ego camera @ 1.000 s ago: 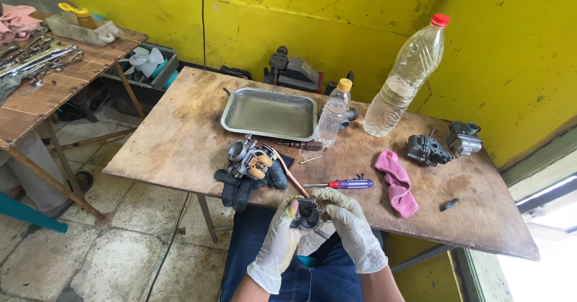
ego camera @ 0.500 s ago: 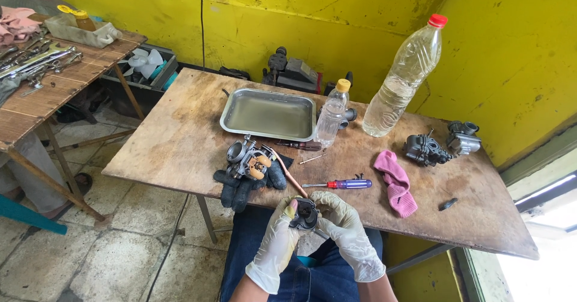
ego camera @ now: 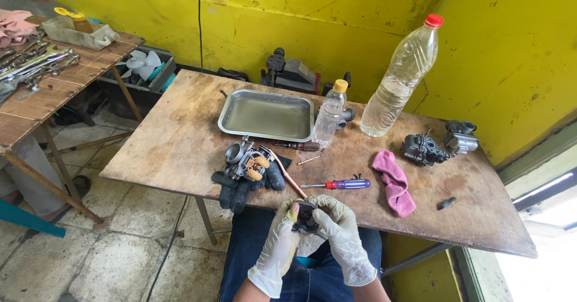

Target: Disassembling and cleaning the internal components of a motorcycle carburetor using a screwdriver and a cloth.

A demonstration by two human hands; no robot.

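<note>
Both my hands wear pale latex gloves and meet at the near edge of the wooden table (ego camera: 180, 140). My left hand (ego camera: 277, 248) and my right hand (ego camera: 344, 242) together grip a small dark metal part (ego camera: 305, 216) between the fingers. Just beyond them lies a blue-and-red-handled screwdriver (ego camera: 336, 185). To the left a carburetor (ego camera: 245, 161) rests on a black glove (ego camera: 240, 188), with a thin copper rod (ego camera: 287, 174) beside it.
A metal tray (ego camera: 267, 115) holding liquid sits mid-table, with a small bottle (ego camera: 330, 114) and a large clear bottle (ego camera: 404, 79) to its right. A pink rag (ego camera: 393, 182), two more carburetors (ego camera: 439, 144) and a small black piece (ego camera: 446, 203) lie right. A side bench (ego camera: 36, 97) holds wrenches.
My hands have drawn closer together around the dark part and shifted slightly toward my lap. Nothing on the table has moved.
</note>
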